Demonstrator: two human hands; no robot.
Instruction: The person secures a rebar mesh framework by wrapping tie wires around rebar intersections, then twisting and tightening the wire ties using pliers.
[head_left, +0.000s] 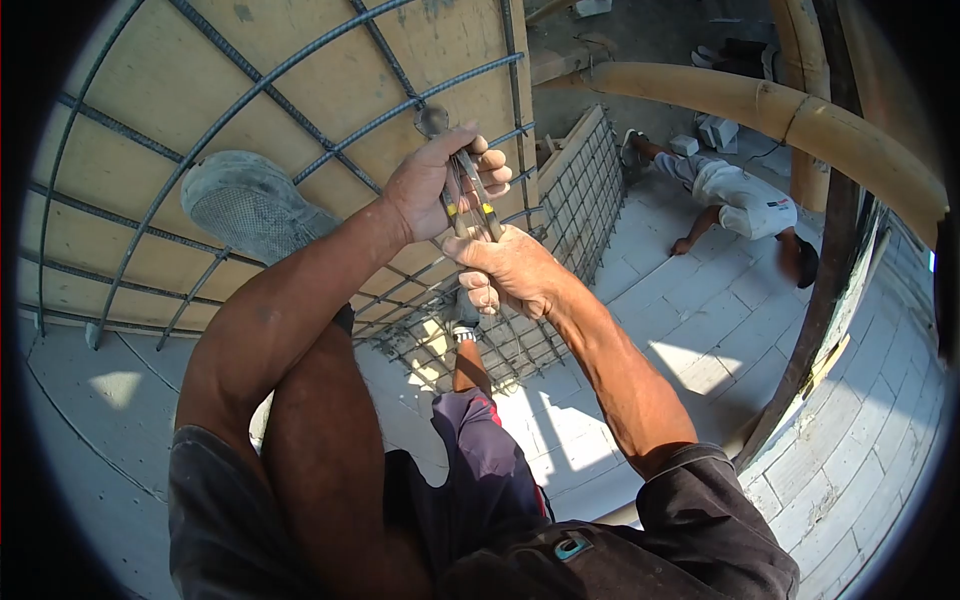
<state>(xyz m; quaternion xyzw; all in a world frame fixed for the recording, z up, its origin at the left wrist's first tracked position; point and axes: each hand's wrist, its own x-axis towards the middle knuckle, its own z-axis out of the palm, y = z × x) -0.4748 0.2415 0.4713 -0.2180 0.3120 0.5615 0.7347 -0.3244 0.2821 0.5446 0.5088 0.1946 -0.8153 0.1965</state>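
Observation:
A pair of pincers [432,121] points away from me above the steel bars, its rounded head near the bar crossing. My left hand [425,185] is closed around the upper part of its handles, fingers curled. Lower down, my right hand [515,270] is closed around the handle ends, just below the yellow bands. Thin strands that look like tie wire run between my hands, partly hidden by the fingers. Under the pincers lies the rebar grid [330,150], over a plywood sheet [300,90].
My shoe [245,200] stands on the rebar and plywood. A tighter rebar mesh [580,190] lies below, beside a white block floor [690,290]. A co-worker [740,195] is lower at the right. Bamboo poles [750,95] cross the upper right, with white blocks [718,130] nearby.

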